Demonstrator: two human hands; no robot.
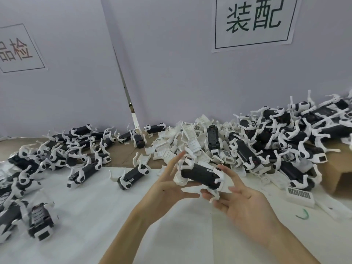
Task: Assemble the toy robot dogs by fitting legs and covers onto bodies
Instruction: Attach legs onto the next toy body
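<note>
Toy dog: a black oblong body (198,175) with white legs (185,162) fitted at its corners and a white cover piece (225,185) at its right end, lying crosswise and raised above the counter (133,216) between the two hands
Left hand: left hand (171,184) at the body's left end, palm turned inward, fingers (178,158) spread wide and nearly straight, their tips beside the upper left leg; whether they touch it I cannot tell
Right hand: right hand (245,204) under and behind the right end, palm up, fingers loosely curled beneath the lower leg, thumb along the cover piece
Counter: spread with white sheeting
Left heap: assembled black-and-white dogs (57,155), scattered on their sides
Middle heap: loose white covers (182,141), piled behind the hands
Right heap: more dogs (285,138), stacked high
Wall: a sign (254,21) with green characters
</note>
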